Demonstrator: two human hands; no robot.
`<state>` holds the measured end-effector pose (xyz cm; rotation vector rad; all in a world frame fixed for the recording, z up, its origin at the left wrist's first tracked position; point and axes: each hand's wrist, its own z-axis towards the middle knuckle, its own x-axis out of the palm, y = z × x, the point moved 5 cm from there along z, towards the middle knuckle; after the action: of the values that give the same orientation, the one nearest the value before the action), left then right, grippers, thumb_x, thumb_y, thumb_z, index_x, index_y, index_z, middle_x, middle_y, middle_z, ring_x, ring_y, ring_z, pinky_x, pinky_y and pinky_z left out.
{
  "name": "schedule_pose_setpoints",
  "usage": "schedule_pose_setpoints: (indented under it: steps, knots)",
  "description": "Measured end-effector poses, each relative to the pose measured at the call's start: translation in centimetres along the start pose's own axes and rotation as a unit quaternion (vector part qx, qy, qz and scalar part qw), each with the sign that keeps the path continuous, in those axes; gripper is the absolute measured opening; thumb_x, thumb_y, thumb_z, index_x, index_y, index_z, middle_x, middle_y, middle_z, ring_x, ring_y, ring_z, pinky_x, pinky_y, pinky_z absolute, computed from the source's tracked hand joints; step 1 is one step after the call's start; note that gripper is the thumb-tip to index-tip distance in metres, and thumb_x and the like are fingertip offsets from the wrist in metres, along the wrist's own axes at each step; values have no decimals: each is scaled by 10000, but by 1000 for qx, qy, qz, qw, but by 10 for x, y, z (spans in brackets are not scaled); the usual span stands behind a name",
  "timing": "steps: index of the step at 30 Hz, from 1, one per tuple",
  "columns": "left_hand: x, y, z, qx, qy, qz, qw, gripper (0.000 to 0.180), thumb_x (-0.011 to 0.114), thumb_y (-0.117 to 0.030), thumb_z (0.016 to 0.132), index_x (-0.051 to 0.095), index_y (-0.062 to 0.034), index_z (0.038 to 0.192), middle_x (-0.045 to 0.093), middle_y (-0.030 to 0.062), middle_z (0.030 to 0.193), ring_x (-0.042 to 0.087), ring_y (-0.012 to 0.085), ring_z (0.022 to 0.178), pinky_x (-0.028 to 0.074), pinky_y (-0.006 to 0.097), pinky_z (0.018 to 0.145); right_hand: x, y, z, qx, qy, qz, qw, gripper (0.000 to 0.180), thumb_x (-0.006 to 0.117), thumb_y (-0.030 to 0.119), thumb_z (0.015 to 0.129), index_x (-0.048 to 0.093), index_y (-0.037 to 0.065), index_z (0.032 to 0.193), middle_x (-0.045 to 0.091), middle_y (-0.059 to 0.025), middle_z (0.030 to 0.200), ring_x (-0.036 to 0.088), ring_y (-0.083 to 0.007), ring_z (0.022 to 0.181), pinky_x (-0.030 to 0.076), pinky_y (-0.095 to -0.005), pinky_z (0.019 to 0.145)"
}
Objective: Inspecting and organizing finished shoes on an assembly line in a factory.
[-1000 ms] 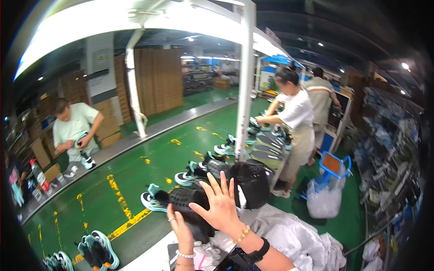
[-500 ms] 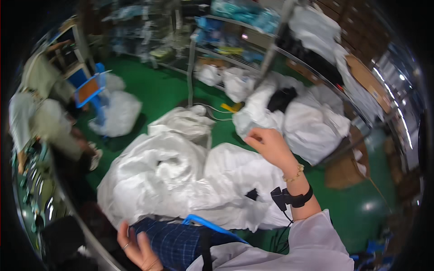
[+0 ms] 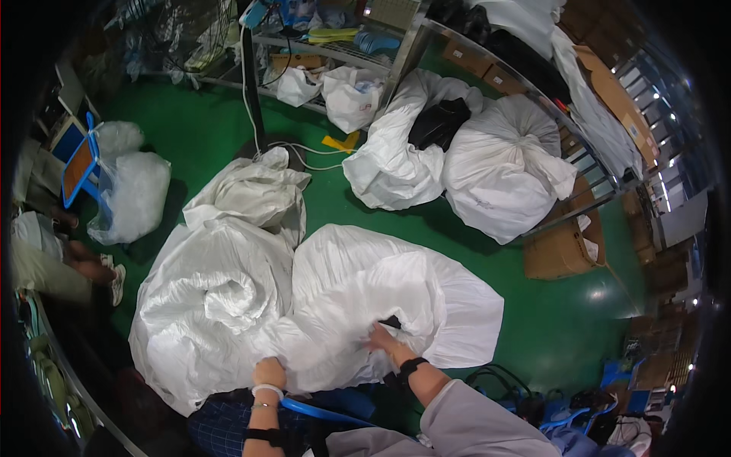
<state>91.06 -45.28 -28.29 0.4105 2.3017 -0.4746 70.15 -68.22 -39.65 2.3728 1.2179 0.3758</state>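
Note:
Two big white woven sacks stand side by side before me. My left hand (image 3: pixel 269 373) is closed at the near edge between them, apparently gripping a fold of the sack fabric. My right hand (image 3: pixel 383 340) lies at the opening of the right white sack (image 3: pixel 358 259), its fingers apart and slightly blurred. Just beyond these fingers, something black (image 3: pixel 392 322) shows in the opening; its kind is hidden. The left white sack (image 3: pixel 190 327) has a rolled, twisted top.
More white sacks (image 3: pixel 502 179) stand by the metal rack at the far right, one with a black bag (image 3: pixel 442 122) on it. A cardboard box (image 3: pixel 560 251) is below the rack. A blue-framed chair (image 3: pixel 80 164), clear plastic bags (image 3: pixel 137 194) and a person's legs (image 3: pixel 84 266) are at left.
Both hands have come down onto the sacks. My right hand has moved down and left to the opening; my left hand has moved up and right and closed. The view has shifted.

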Motion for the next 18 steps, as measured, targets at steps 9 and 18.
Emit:
schedule_pose_setpoints:
  steps: [9,18]
  knots:
    - [-158,-41,-62,-2,-192,-684,704,232,508,-214,937,572,8,965,564,-12,870,464,91,843,370,255,793,-51,274,-107,-435,-343,-240,797,443,656,287,816,556,-77,1048,595,-283,957,571,-404,939,452,-410,814]
    - [-188,-107,-126,36,-43,-766,641,142,498,-166,938,533,-57,854,541,-35,798,454,35,763,358,202,732,-61,116,13,-113,-90,-677,722,374,493,267,806,618,77,1102,618,-146,1127,579,-330,1043,467,-423,870]
